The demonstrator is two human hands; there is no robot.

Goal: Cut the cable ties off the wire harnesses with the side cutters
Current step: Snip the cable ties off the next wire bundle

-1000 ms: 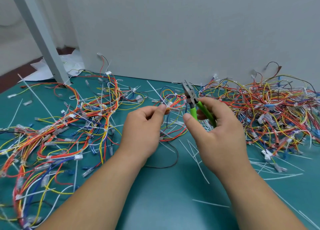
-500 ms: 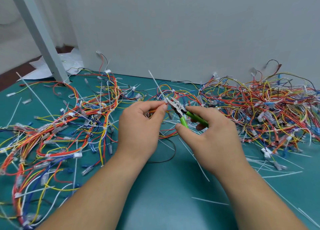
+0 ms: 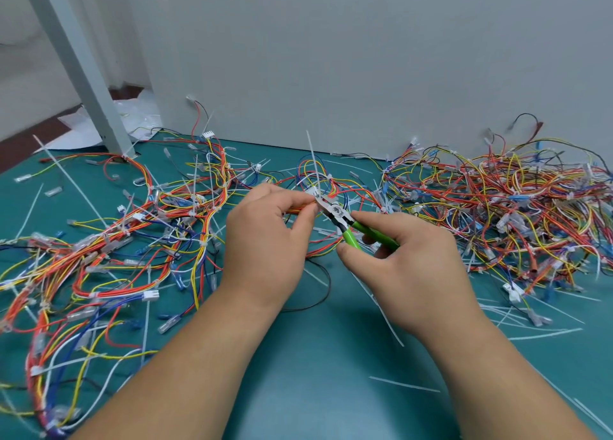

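Two risks: nicking a wire beside the tie (image 3: 312,161) through too deep a bite; slipping off it through a twist of the harness (image 3: 298,209). Pinching the harness just left of the cutters (image 3: 338,214) with curled left hand (image 3: 265,240). Gripping the green handles with right hand (image 3: 408,267), tips at the tie, above the tabletop (image 3: 331,356).

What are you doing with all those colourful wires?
The left hand pinches a wire bundle. The right hand holds green cutters, tips at a white tie on that bundle, seemingly about to snip it. Tangled heaps lie on both sides of the green table, with tie bits scattered about.
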